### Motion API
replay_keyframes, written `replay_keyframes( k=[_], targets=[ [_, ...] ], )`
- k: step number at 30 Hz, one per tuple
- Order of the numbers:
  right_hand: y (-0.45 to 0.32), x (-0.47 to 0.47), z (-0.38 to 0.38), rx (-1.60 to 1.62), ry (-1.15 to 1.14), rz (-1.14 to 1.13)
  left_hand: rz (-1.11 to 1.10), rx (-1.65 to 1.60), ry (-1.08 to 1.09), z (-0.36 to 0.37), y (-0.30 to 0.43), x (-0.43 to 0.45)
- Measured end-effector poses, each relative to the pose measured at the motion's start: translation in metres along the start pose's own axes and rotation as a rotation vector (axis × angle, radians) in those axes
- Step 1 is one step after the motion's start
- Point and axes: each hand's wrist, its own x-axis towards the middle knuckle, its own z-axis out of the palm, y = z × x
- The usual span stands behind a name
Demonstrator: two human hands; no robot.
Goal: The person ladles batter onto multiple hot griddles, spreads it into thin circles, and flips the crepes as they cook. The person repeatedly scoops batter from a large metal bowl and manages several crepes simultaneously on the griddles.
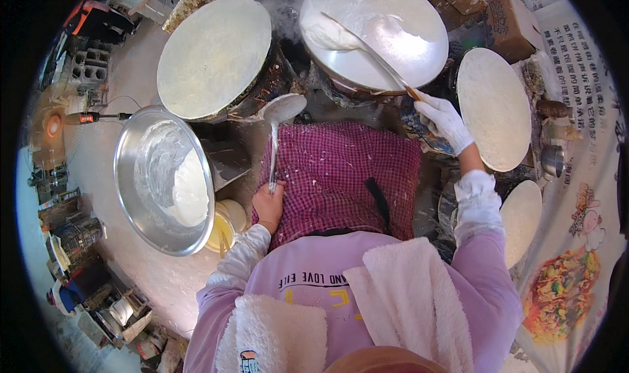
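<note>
My bare left hand (pixel 269 203) grips the handle of a batter-coated metal ladle (pixel 285 108), its bowl raised above my checked apron (pixel 339 176). My right hand (pixel 444 120), in a white glove, holds the handle of a long spreader (pixel 381 58). The spreader reaches over a round griddle (pixel 417 14), where white batter (pixel 327 31) lies on the left part and bare shiny metal shows at the centre. To the left, a large steel basin (pixel 162 186) holds white batter. Round griddles at upper left (pixel 216 58) and right (pixel 494 110) carry pale, thin sheets.
Another pale round surface (pixel 523 223) stands at lower right. Beside the basin is a tub of yellow liquid (pixel 219 233) with a brush or stick in it. A cardboard box (pixel 511 26) stands at upper right, a fan (pixel 54 125) at far left. Steam rises between the upper griddles.
</note>
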Motion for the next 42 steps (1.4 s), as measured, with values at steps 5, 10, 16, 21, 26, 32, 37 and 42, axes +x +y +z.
replay_keyframes(
  k=[5,10,16,21,26,32,37,42],
  targets=[
    [-0.036,-0.012,0.078,0.295,0.0,-0.097,0.01,-0.067,0.016,0.003,-0.012,0.003],
    [-0.064,0.023,0.204,0.73,-0.098,-0.134,0.002,-0.144,-0.012,-0.006,-0.015,0.002],
    [-0.01,-0.015,0.236,0.663,0.389,0.063,-0.066,-0.22,-0.019,-0.023,-0.013,0.003],
    [-0.048,0.09,0.277,0.399,0.356,-0.337,-0.069,-0.29,-0.019,-0.024,-0.022,0.007],
    [-0.107,0.103,0.304,0.596,0.371,-0.105,-0.049,-0.329,-0.05,-0.027,-0.019,0.009],
    [-0.061,0.028,0.284,0.716,0.466,0.057,-0.033,-0.294,-0.028,-0.025,-0.024,0.009],
    [-0.052,0.003,0.24,0.777,0.488,0.021,0.008,-0.235,-0.016,-0.024,-0.039,0.007],
    [-0.035,0.006,0.281,0.523,0.234,-0.07,0.037,-0.239,-0.021,-0.023,-0.023,0.009]
  ],
)
